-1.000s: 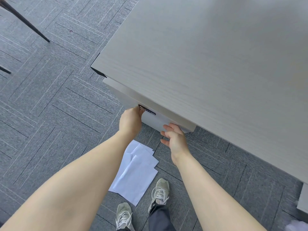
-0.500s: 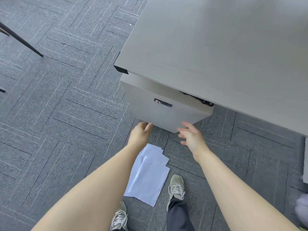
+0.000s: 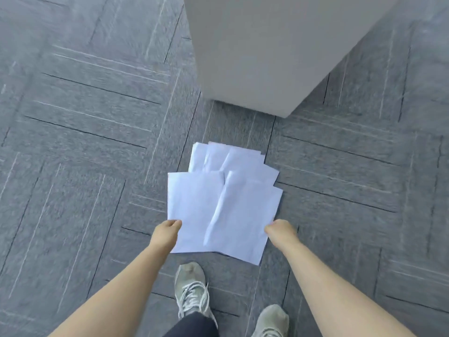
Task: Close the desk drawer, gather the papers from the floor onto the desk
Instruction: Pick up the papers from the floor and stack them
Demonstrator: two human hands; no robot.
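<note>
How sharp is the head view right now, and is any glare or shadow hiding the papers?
Head view: motion blur smears the carpet lines and the cabinet; the papers are softer but their edges are readable, evenly lit, no glare, only a faint crease shadow. Left hand and right hand are slightly blurred at the sheets' near corners.

Relative to the papers [image 3: 223, 203]: a second ago both hands were up at the drawer front under the counter, well above the sheets; the left hand [image 3: 166, 231] is now down at the stack's near left edge and the right hand [image 3: 281, 231] at its near right edge, fingers curled, each touching the paper. The drawer front with its lock has passed out of view, leaving only a plain grey cabinet [image 3: 262, 57] beyond the papers.
</note>
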